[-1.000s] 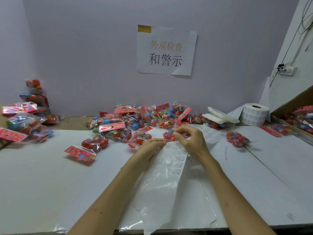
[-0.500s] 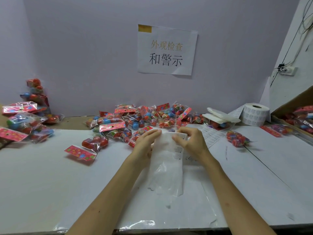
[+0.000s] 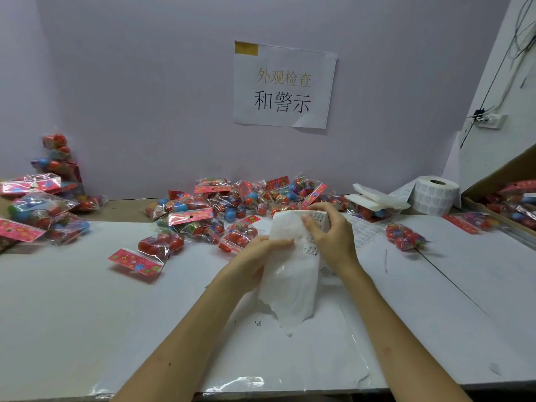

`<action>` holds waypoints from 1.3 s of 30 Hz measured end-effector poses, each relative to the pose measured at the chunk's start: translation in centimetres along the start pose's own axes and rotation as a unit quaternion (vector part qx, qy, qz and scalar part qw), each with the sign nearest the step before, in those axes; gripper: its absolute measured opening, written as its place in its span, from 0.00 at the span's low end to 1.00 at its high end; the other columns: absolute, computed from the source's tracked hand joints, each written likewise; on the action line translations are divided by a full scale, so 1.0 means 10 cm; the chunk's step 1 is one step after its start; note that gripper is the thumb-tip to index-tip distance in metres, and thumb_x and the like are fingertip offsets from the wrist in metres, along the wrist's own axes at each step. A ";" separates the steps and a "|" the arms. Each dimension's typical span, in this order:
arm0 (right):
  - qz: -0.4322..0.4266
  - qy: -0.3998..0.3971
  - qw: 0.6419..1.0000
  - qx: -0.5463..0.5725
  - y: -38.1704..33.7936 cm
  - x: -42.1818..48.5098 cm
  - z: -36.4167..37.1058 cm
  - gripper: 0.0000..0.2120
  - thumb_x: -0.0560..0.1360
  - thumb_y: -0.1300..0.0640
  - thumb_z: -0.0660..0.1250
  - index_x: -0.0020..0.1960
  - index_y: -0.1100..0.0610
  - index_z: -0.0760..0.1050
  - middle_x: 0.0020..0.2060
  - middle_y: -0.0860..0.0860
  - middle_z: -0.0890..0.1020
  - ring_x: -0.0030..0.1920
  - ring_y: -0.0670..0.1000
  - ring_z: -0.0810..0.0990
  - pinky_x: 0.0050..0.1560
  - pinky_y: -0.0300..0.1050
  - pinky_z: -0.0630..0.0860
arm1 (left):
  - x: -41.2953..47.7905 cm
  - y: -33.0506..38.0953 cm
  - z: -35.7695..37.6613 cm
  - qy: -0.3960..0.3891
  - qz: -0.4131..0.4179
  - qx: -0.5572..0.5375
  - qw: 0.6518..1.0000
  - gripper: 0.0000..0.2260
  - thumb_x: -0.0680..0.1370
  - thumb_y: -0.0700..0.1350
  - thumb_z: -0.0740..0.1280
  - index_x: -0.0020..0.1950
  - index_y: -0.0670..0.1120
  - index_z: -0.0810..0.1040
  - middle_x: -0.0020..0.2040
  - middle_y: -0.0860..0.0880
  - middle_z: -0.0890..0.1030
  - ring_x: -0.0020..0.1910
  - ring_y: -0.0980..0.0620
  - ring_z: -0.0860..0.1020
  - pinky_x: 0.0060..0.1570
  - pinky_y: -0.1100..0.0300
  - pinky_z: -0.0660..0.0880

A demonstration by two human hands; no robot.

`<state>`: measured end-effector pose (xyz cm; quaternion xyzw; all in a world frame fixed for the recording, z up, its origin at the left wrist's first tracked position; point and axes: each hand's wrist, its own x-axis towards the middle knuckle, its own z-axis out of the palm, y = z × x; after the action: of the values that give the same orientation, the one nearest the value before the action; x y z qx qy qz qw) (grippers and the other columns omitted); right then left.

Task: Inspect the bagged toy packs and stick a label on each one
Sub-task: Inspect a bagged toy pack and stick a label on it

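the left hand [image 3: 258, 256] grips the left edge of a limp white paper strip of printed labels [image 3: 293, 285], and the right hand [image 3: 333, 239] pinches its folded top. it hangs above the white surface [image 3: 87, 314], just in front of the heap of clear bagged red and blue toy packs [image 3: 220, 216]. being floppy, it may fold onto itself and crease the labels. its long axis runs far to near, with the torn end toward the person.
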<state>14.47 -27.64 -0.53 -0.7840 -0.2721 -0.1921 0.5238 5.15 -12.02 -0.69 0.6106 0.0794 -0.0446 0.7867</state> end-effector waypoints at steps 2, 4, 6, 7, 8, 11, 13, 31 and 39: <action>-0.034 0.024 0.999 -0.018 0.00 0.00 0.02 0.13 0.78 0.51 0.71 0.60 0.46 0.72 0.52 0.43 0.78 0.52 0.43 0.78 0.49 0.35 0.76 | 0.00 0.01 -0.01 0.027 -0.004 -0.007 1.000 0.15 0.78 0.44 0.72 0.63 0.41 0.80 0.54 0.40 0.86 0.49 0.41 0.85 0.49 0.48 0.83; -0.058 0.055 0.996 -0.034 -0.01 -0.01 0.02 0.17 0.77 0.53 0.73 0.61 0.47 0.70 0.53 0.43 0.76 0.52 0.40 0.75 0.49 0.29 0.72 | -0.01 0.02 0.00 0.043 0.003 -0.032 0.999 0.14 0.79 0.43 0.71 0.62 0.40 0.80 0.54 0.40 0.86 0.48 0.41 0.85 0.49 0.47 0.83; -0.096 0.093 0.989 -0.068 -0.02 -0.01 0.01 0.16 0.75 0.56 0.75 0.59 0.51 0.73 0.52 0.44 0.74 0.51 0.41 0.73 0.49 0.30 0.74 | -0.02 0.03 0.01 0.061 0.016 -0.060 0.996 0.14 0.80 0.42 0.70 0.63 0.40 0.79 0.55 0.39 0.85 0.47 0.41 0.85 0.45 0.49 0.84; -0.123 0.108 0.982 -0.090 -0.02 -0.01 0.01 0.13 0.74 0.59 0.75 0.55 0.53 0.76 0.51 0.46 0.75 0.51 0.42 0.73 0.50 0.32 0.75 | -0.03 0.04 0.01 0.075 0.021 -0.071 0.994 0.15 0.80 0.42 0.70 0.65 0.40 0.78 0.56 0.39 0.85 0.49 0.41 0.85 0.46 0.48 0.84; -0.148 0.114 0.976 -0.112 -0.03 0.00 0.01 0.10 0.73 0.61 0.75 0.52 0.54 0.79 0.50 0.47 0.76 0.51 0.43 0.72 0.50 0.31 0.74 | -0.03 0.04 0.01 0.090 0.025 -0.081 0.992 0.16 0.80 0.43 0.70 0.67 0.41 0.77 0.58 0.39 0.84 0.53 0.39 0.84 0.48 0.47 0.83; -0.190 0.088 0.965 -0.155 -0.07 -0.03 0.06 0.06 0.73 0.62 0.75 0.49 0.55 0.83 0.50 0.49 0.77 0.52 0.43 0.70 0.50 0.25 0.68 | -0.03 0.04 0.00 0.110 0.063 -0.117 0.985 0.17 0.82 0.44 0.67 0.70 0.41 0.75 0.61 0.38 0.82 0.59 0.35 0.81 0.53 0.44 0.82; -0.202 0.054 0.966 -0.153 -0.09 -0.07 0.10 0.05 0.74 0.59 0.75 0.49 0.55 0.84 0.50 0.49 0.77 0.52 0.43 0.70 0.52 0.27 0.68 | -0.02 0.03 -0.01 0.110 0.088 -0.140 0.980 0.16 0.83 0.44 0.65 0.70 0.40 0.75 0.63 0.36 0.81 0.62 0.33 0.79 0.57 0.42 0.80; -0.097 -0.027 0.990 -0.094 -0.05 -0.08 0.08 0.09 0.72 0.49 0.78 0.48 0.52 0.82 0.45 0.45 0.78 0.46 0.44 0.76 0.44 0.32 0.71 | -0.03 0.03 0.03 0.108 0.135 -0.019 0.985 0.18 0.78 0.35 0.68 0.67 0.44 0.77 0.61 0.39 0.82 0.59 0.37 0.81 0.52 0.42 0.82; -0.082 -0.028 0.992 -0.090 -0.05 -0.07 0.06 0.08 0.73 0.51 0.78 0.43 0.55 0.83 0.41 0.46 0.79 0.40 0.45 0.77 0.38 0.30 0.69 | -0.02 0.03 0.04 0.126 0.144 0.031 0.981 0.18 0.78 0.34 0.67 0.67 0.45 0.77 0.58 0.42 0.83 0.55 0.39 0.83 0.54 0.41 0.82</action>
<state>13.57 -27.05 -0.83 -0.8079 -0.3317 -0.2363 0.4259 4.99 -12.38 -0.30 0.6407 0.0876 0.1437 0.7491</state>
